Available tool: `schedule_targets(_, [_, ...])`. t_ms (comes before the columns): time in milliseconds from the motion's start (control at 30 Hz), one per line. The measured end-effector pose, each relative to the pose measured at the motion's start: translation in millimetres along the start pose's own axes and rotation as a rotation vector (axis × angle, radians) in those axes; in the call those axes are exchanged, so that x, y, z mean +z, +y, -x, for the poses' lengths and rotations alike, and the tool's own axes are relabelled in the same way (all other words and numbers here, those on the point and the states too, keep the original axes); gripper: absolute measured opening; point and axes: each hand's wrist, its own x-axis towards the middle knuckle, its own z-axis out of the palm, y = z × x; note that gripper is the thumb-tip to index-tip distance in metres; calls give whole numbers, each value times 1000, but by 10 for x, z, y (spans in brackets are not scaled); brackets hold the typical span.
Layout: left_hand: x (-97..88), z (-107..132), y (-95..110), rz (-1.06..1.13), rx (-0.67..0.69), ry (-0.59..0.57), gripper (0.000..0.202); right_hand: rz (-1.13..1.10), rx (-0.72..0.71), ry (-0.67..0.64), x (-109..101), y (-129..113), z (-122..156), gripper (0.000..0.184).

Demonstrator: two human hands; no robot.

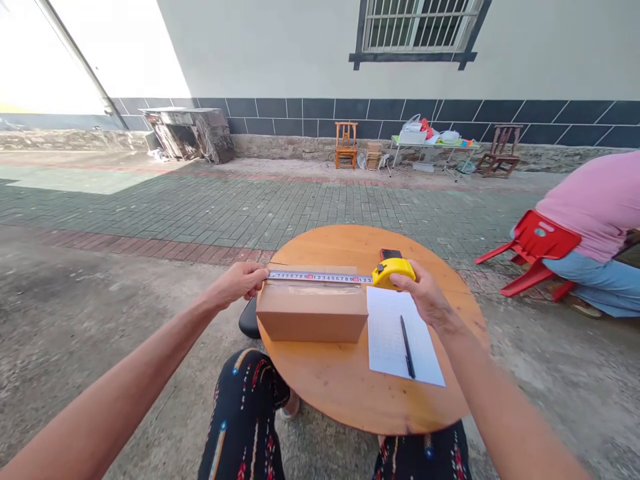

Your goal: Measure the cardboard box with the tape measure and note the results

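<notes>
Cardboard box [313, 325] sits on our table [330, 380] under the tape blade [333, 278]; we're apparently measuring, left grip [245, 279] pinching the blade's end, right grip [423, 293] clasping the yellow case [387, 273]. Next probably calls for a steady reading.

An outdoor yard beside a building
From my remote seat I see a pale wall [270, 50] with a barred window [417, 30], dark tiles [319, 109] along its foot, brick paving [280, 207], rough concrete [125, 300], and a wooden chair [345, 151] and cluttered folding table [437, 143] standing outside, sunlight striking wall and ground.
</notes>
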Motion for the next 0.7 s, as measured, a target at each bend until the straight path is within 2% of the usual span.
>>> schedule_targets(400, [-20,-8,7,22,-2,-44,36,-9,-12,-40,-5,-4,8,44])
schedule_targets(567, [-9,-17,0,32,-3,-5,33,33,-5,-3,29,-159,61,46])
schedule_targets(700, [-85,-19,24,46,35,51,31,51,-29,21,71,-334,249,44])
